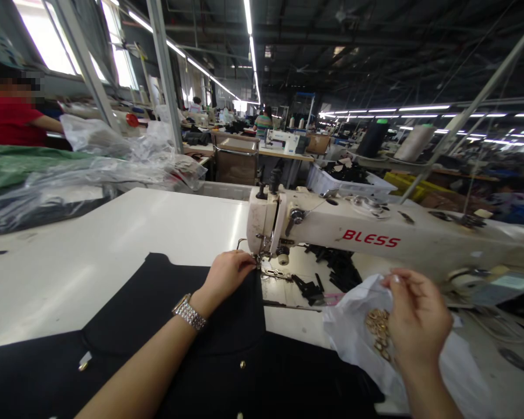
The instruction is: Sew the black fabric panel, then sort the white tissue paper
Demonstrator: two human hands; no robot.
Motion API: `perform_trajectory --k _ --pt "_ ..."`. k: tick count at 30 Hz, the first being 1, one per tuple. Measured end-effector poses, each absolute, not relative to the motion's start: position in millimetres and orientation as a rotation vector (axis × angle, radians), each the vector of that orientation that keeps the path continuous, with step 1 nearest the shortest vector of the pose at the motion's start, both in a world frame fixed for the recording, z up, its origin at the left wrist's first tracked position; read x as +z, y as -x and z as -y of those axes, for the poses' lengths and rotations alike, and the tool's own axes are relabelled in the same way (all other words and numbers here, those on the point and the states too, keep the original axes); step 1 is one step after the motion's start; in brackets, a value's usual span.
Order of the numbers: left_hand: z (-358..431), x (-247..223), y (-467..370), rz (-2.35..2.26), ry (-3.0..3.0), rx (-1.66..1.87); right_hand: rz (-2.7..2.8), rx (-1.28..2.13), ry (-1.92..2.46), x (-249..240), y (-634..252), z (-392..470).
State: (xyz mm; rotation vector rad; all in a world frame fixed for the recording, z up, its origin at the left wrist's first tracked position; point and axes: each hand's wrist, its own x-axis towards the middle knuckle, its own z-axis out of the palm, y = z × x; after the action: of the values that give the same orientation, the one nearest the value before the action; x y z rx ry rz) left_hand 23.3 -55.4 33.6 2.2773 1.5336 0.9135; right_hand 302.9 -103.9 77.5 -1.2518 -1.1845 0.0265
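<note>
Clearly two hands [229,273] [421,317], one BLESS machine [371,230], one wristwatch [190,314]

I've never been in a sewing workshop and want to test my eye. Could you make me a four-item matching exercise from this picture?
Things:
1. Left hand
2. Watch
3. Right hand
4. Lettering

Places or colours:
A. Holding the white bag by its edge
B. Red
C. By the needle end of the sewing machine
D. Worn on the left arm

Pairs: 1-C, 2-D, 3-A, 4-B
</note>
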Motion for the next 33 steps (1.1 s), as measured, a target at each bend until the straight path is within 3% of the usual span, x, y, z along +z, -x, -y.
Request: perform_trajectory --k 3,9,14,33 --pt "47.9 31.4 -15.8 -1.564 -2.255 0.796 1.55 -0.267 1.339 82.7 -291.8 119.0" --pt "36.4 12.7 -23.3 -1.459 -2.341 0.751 2.322 -0.183 1.026 18.1 -227.9 168.7" --pt "31.0 0.2 -24.9 -1.417 -2.399 0.78 2.291 -0.225 1.229 -21.7 -206.2 158.8" --pt "26.9 -8.0 -15.6 -1.233 -2.455 0.995 2.244 -0.049 1.262 -28.0 -190.5 143.7"
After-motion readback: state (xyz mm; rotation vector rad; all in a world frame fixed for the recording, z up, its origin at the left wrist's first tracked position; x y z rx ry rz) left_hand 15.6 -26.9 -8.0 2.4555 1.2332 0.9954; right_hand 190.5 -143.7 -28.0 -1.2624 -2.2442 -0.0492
